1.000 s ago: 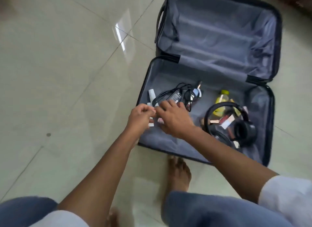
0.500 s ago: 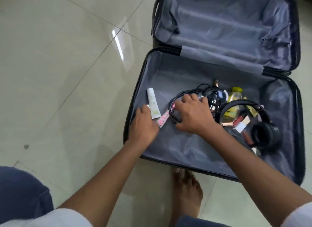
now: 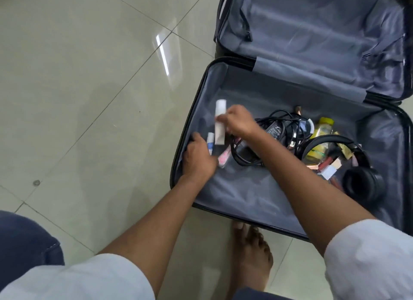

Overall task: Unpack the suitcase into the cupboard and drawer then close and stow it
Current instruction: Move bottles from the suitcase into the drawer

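A dark suitcase (image 3: 243, 194) lies open on the tiled floor, its grey lining showing. My right hand (image 3: 239, 123) pinches a white tube (image 3: 220, 130) and holds it just above the lining, blurred by motion. Near the case's left wall, my left hand (image 3: 196, 161) curls its fingers round a small white-and-blue tube (image 3: 210, 143). A pink item (image 3: 223, 159) lies beside that hand. A black charger with tangled cable (image 3: 277, 130), a yellow bottle (image 3: 321, 132), black headphones (image 3: 359, 179) and small boxes (image 3: 330, 169) lie in the right half of the case.
The raised lid (image 3: 312, 42) stands open behind the lower half. Pale floor tiles (image 3: 89, 98) stretch to the left. My bare foot (image 3: 252, 255) stands just in front of the case's near edge.
My right hand left the cable, moved left and lifted the white tube off the lining. My left hand slid toward the case's left wall, beside the small tube.
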